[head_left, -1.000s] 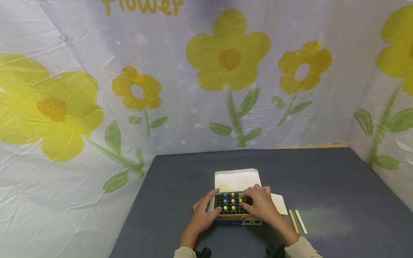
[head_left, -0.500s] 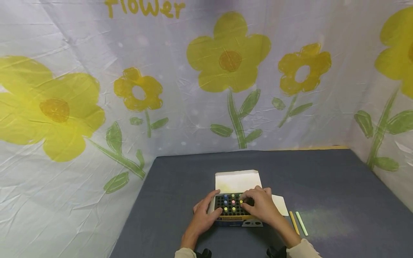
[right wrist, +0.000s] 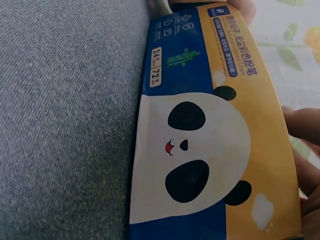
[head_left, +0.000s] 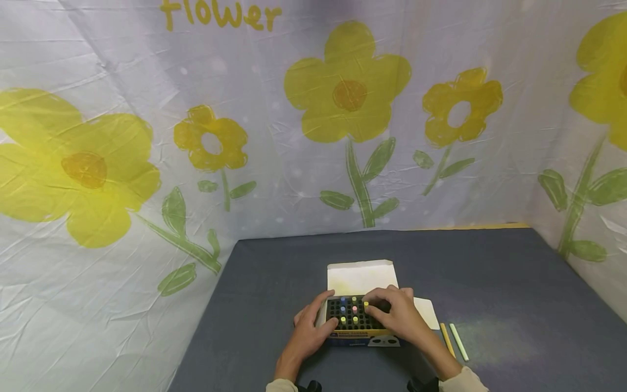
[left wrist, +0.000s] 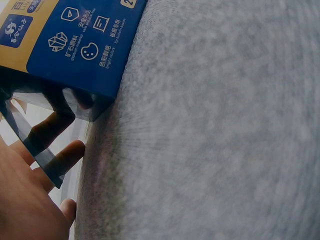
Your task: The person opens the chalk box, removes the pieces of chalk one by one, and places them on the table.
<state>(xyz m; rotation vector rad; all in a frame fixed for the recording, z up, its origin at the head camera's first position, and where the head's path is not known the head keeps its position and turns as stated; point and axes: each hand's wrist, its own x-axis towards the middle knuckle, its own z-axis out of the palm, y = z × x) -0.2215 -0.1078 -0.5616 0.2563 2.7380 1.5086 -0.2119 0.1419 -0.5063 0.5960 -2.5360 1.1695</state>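
Chalk box point(head_left: 360, 321) sits mid-table point(head_left: 490, 283). Left hand point(head_left: 306, 332) grips its side; right hand point(head_left: 397, 318) pinches a chalk stick point(head_left: 366, 306). Risk: a skewed pull could snap it.

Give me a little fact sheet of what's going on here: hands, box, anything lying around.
Left hand: holds the left side of the chalk box
Right hand: fingers curled over the box's open top, at the chalk sticks
Box: open, lid flap up, panda on its front
Loose chalks: two, lying right of the box
Surface: grey mat
Backdrop: flower-print sheet
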